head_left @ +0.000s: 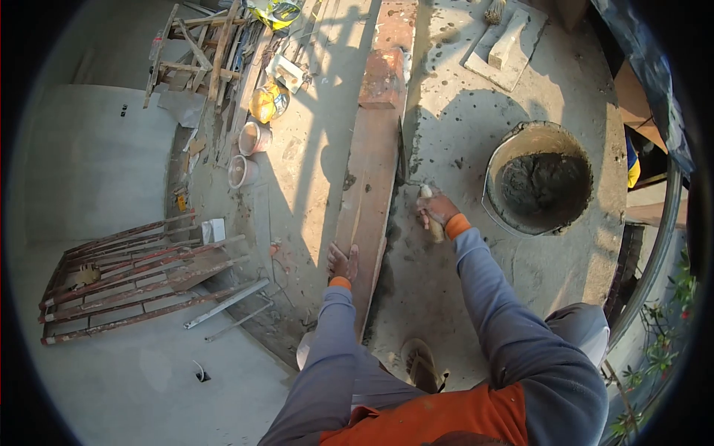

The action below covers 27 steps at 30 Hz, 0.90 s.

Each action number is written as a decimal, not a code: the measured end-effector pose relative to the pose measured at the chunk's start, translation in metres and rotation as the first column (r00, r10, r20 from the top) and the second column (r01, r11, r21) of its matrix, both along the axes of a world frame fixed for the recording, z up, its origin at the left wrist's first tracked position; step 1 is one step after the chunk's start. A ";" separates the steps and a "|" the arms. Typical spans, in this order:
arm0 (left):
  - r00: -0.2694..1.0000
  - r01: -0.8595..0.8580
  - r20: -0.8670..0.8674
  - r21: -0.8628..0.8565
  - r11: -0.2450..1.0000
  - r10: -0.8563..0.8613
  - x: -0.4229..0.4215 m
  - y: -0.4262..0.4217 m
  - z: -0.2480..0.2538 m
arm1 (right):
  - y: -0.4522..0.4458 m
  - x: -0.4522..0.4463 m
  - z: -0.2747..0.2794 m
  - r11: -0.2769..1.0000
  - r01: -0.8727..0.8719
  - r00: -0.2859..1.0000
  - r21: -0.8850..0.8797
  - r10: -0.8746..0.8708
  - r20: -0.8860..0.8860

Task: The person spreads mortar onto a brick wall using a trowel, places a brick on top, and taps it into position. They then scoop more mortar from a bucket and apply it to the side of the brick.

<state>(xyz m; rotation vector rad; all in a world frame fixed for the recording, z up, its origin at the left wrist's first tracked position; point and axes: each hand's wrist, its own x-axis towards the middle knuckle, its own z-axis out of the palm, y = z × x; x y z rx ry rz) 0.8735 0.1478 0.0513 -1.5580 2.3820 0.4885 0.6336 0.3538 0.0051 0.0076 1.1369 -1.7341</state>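
My right hand (439,208) is closed round the pale handle of a trowel (402,152). The trowel's thin blade lies along the right edge of a long wooden plank (368,178), seen nearly edge-on. On the plank's left edge my left hand (342,263) lies with its fingers spread, holding nothing. Farther up, a reddish brick (381,83) sits on the plank. To the right of my right hand stands a bucket (497,165) with wet grey mortar (543,186) inside.
A float (509,44) and a brush (494,11) lie at the top right. Two small buckets (242,171), a yellow bag (264,102) and scrap timber (220,56) are on the left. A rusty metal frame (141,271) stands lower left. A curved rail (654,260) borders the right side.
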 end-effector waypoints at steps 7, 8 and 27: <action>1.000 0.004 0.017 0.039 0.999 -0.005 0.001 -0.006 0.000 | 0.002 0.054 -0.005 0.992 0.119 0.975 0.042 -0.124 0.184; 1.000 0.007 0.009 0.040 0.999 -0.007 0.001 -0.006 0.000 | 0.002 0.059 -0.006 0.992 0.121 0.965 0.035 -0.125 0.229; 0.999 0.017 -0.031 0.032 0.999 -0.016 0.002 -0.005 -0.004 | -0.009 0.062 0.004 0.997 -0.052 0.974 -0.063 0.065 0.217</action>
